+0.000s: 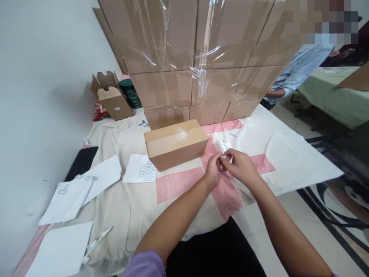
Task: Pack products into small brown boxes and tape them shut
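Observation:
My left hand (pixel 213 170) and my right hand (pixel 241 164) meet over the cloth, fingertips pinched together. Between them shows a small white piece (pixel 224 156), too small to name surely. Just beyond my fingers lies a white roll of tape (pixel 221 145), partly hidden by my right hand. To the left of my hands sits a closed cardboard box (pixel 177 148) with clear tape across its top. A white sheet printed with rows of small outlined labels (pixel 141 169) lies at that box's left end, its edge against the box.
Stacked cartons (pixel 173 88) under clear wrap rise behind the box. At the back left are an open carton (pixel 117 105) and a dark green tub (pixel 131 92). Loose white sheets (pixel 59 248) lie on the left. A person in a striped sleeve (pixel 302 67) stands behind, right.

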A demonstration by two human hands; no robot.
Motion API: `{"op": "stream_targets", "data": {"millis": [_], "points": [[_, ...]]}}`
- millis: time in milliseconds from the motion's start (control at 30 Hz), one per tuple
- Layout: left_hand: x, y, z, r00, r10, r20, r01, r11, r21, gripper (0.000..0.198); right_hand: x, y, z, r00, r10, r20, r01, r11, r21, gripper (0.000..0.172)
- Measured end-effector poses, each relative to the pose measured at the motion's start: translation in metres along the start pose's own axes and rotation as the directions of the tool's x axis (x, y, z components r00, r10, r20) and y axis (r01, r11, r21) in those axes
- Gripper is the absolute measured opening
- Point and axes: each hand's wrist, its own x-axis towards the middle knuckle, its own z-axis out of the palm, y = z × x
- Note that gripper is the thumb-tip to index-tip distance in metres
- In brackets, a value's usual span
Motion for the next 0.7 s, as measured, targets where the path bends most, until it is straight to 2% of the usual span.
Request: {"op": "stream_targets", "data": {"millis": [67,133,200,267,367,467,500,533,600,633,667,700], "points": [[0.000,-0.004,0.000,0.993,0.111,0.028,-0.114,0.989,0.093,0.040,0.002,0.000,-0.002,1.000,-0.018,-0.002,0.018,0.999,-0.033,0.013],[0.002,-0.005,-0.001,0.976,0.204,0.078,-0.216,0.957,0.193,0.042,0.006,0.003,-0.004,0.997,-0.059,-0.051,0.057,0.997,-0.045,0.013],[0.003,-0.002,-0.002,0.958,0.260,0.118,-0.284,0.913,0.293,0.041,0.009,0.007,-0.007,0.982,-0.099,-0.159,0.093,0.995,-0.047,0.014],[0.001,0.005,0.000,0.949,0.278,0.149,-0.315,0.860,0.401,0.038,0.013,0.012,-0.010,0.948,-0.096,-0.305,0.097,0.995,-0.014,0.014],[-0.014,0.028,0.009,0.942,0.261,0.212,-0.336,0.756,0.563,0.034,0.023,0.013,-0.013,0.895,0.014,-0.445,0.079,0.979,0.190,0.016],[-0.042,0.070,0.024,0.902,0.291,0.320,-0.431,0.541,0.722,0.029,0.041,0.005,-0.003,0.915,0.043,-0.401,0.168,0.863,0.476,0.017],[-0.051,0.088,0.029,0.845,0.373,0.383,-0.505,0.322,0.801,0.029,0.048,0.000,0.006,0.928,0.018,-0.372,0.206,0.807,0.553,0.017],[-0.058,0.106,0.032,0.773,0.471,0.426,-0.530,0.110,0.841,0.026,0.054,-0.005,0.016,0.940,-0.007,-0.342,0.232,0.748,0.622,0.017],[-0.065,0.143,0.032,0.601,0.637,0.483,-0.462,-0.217,0.860,0.025,0.065,-0.013,0.039,0.958,-0.026,-0.284,0.237,0.629,0.740,0.018],[-0.065,0.160,0.028,0.518,0.693,0.501,-0.385,-0.335,0.860,0.024,0.068,-0.016,0.051,0.965,-0.017,-0.263,0.224,0.577,0.785,0.019],[-0.064,0.175,0.022,0.459,0.728,0.510,-0.302,-0.412,0.860,0.021,0.070,-0.019,0.062,0.970,-0.002,-0.245,0.207,0.537,0.817,0.019],[-0.062,0.189,0.014,0.432,0.750,0.502,-0.220,-0.452,0.865,0.019,0.071,-0.020,0.071,0.974,0.007,-0.226,0.190,0.513,0.837,0.018]]}}
